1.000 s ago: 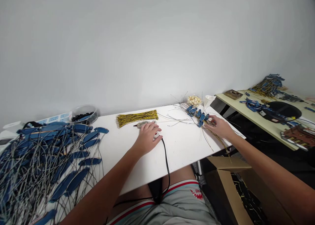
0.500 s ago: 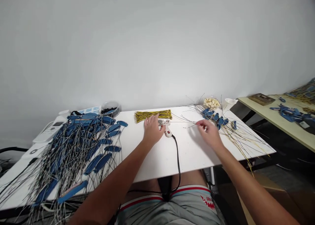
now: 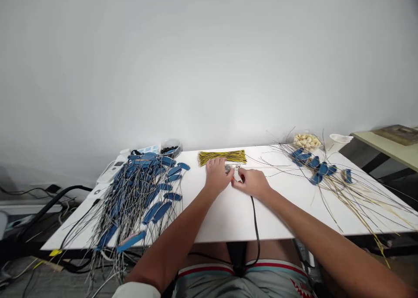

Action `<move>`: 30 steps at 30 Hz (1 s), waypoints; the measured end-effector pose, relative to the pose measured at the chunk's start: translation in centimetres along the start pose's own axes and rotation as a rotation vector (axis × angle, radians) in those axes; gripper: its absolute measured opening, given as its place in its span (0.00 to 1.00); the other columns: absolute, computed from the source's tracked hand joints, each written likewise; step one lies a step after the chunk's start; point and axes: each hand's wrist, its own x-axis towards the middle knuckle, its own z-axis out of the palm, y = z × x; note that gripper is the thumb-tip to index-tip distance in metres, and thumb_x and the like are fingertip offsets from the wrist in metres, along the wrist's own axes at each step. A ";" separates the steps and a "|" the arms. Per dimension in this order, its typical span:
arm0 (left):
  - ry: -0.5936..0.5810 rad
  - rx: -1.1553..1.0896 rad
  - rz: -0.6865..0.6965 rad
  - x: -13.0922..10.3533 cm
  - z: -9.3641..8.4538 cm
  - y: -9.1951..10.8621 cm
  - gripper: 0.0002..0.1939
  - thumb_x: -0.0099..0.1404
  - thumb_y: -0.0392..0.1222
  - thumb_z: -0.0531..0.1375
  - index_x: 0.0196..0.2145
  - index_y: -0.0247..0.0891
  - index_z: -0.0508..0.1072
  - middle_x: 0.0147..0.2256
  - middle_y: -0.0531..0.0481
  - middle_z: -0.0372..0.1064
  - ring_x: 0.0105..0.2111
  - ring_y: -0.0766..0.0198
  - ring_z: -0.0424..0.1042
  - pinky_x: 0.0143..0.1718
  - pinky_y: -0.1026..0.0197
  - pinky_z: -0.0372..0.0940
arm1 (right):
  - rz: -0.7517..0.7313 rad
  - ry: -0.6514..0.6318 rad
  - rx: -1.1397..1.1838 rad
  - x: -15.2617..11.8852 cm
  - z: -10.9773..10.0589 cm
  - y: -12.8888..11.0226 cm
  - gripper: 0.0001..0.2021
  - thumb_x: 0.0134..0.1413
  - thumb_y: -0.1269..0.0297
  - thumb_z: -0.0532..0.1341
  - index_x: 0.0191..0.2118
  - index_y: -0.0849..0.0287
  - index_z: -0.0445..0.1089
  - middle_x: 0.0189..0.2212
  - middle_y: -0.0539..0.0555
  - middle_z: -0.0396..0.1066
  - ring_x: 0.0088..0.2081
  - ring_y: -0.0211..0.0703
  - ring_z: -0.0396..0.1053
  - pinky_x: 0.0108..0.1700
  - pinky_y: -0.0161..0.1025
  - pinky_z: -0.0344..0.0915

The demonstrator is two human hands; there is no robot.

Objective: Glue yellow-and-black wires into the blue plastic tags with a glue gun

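My left hand (image 3: 218, 174) rests at the front edge of a bundle of yellow and black twisted wires (image 3: 228, 155), its thumb near a small white device (image 3: 237, 169). My right hand (image 3: 253, 182) touches the near side of that device, thumb and fingers curled close together. The two hands almost meet. Whatever lies between the fingers of either hand is too small or hidden to make out. A black cable (image 3: 255, 222) runs from beneath my right hand over the table's front edge.
Blue pieces with grey wires (image 3: 137, 189) pile up on the left. A round tub of black parts (image 3: 170, 149) stands behind them. At the right lie blue pieces with long wires (image 3: 321, 169), near a container of cream-coloured parts (image 3: 307, 141) and a white cup (image 3: 339, 142).
My right hand has moved left from the thin wires to the white device beside my left hand. The camera view has shifted, so the table appears farther right.
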 end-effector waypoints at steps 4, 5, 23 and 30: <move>-0.064 -0.005 -0.053 -0.4 -4.6 -1.8 0.18 0.72 0.55 0.60 0.51 0.42 0.75 0.50 0.43 0.74 0.54 0.48 0.70 0.59 0.43 0.60 | 0.008 -0.014 0.008 0.3 0.2 0.5 0.20 0.58 0.46 0.63 0.26 0.57 0.61 0.22 0.49 0.69 0.26 0.41 0.64 0.31 0.38 0.49; -0.086 0.000 -0.114 -0.9 -6.2 -3.0 0.18 0.72 0.58 0.59 0.48 0.42 0.76 0.47 0.44 0.75 0.50 0.49 0.71 0.55 0.44 0.63 | 0.013 -0.018 0.012 0.3 0.1 0.7 0.21 0.58 0.46 0.63 0.27 0.56 0.60 0.22 0.49 0.69 0.26 0.40 0.63 0.31 0.38 0.49; -0.183 0.426 0.073 -3.2 -13.2 -14.1 0.24 0.77 0.51 0.47 0.62 0.44 0.72 0.61 0.40 0.68 0.60 0.46 0.64 0.61 0.44 0.54 | 0.058 -0.041 0.040 0.6 -0.6 1.5 0.21 0.57 0.46 0.61 0.26 0.56 0.59 0.22 0.49 0.67 0.27 0.41 0.61 0.31 0.40 0.46; -0.428 0.477 0.093 3.3 -11.4 -16.1 0.11 0.64 0.46 0.59 0.37 0.42 0.80 0.42 0.42 0.77 0.52 0.46 0.68 0.59 0.45 0.53 | 0.049 -0.028 0.047 0.4 -0.5 1.7 0.21 0.57 0.46 0.61 0.26 0.57 0.58 0.22 0.48 0.66 0.27 0.41 0.60 0.31 0.40 0.47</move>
